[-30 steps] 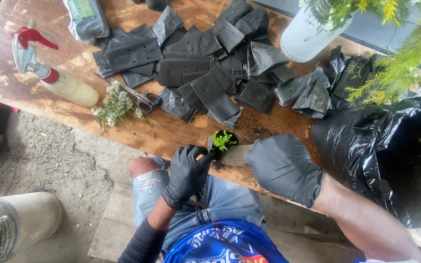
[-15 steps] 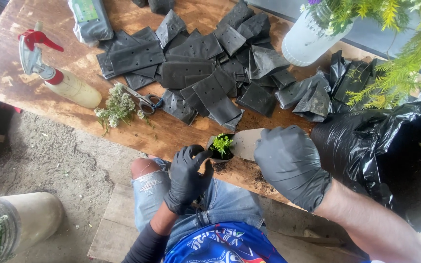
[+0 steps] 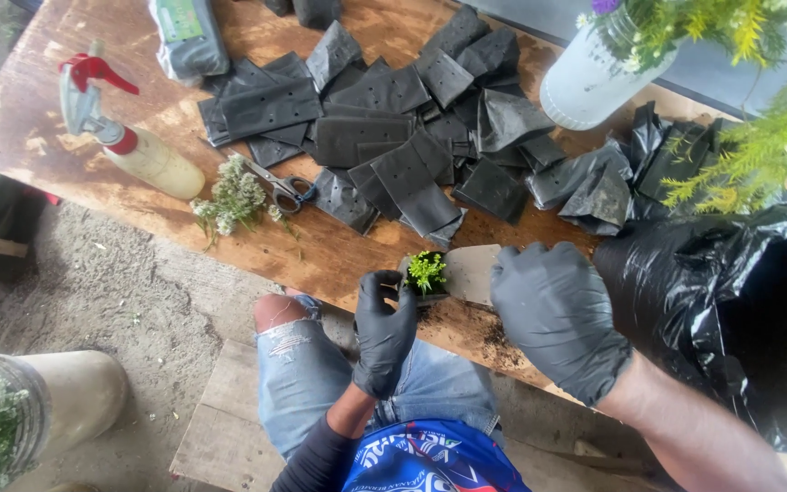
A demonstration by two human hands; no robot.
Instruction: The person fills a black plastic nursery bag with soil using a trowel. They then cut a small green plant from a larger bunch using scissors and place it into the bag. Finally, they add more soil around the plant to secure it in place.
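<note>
seedling bag (image 3: 426,278), small and black, is seen standing upright at the near edge of the wooden table (image 3: 29,118), its mouth pointing up and one green sprig (image 3: 426,269) rising from it. compared with half a second before, the left hand (image 3: 384,333) has been shifted from the bag's left to its near side, and the bag is shown closer to the right hand. the bag's near rim is pinched between the gloved left thumb and fingers. a pale flat trowel blade (image 3: 471,273) is held by the gloved right hand (image 3: 557,319), fingers curled over it, its long axis lying left to right and its tip touching the bag. loose soil is scattered on the table beneath. further out, many flat black bags (image 3: 384,137) are heaped, too many to count; one pair of scissors (image 3: 280,187), one cut flower bunch (image 3: 229,200), one spray bottle (image 3: 129,146), one white jug (image 3: 589,82) and one large black sack (image 3: 730,310) are counted.
</note>
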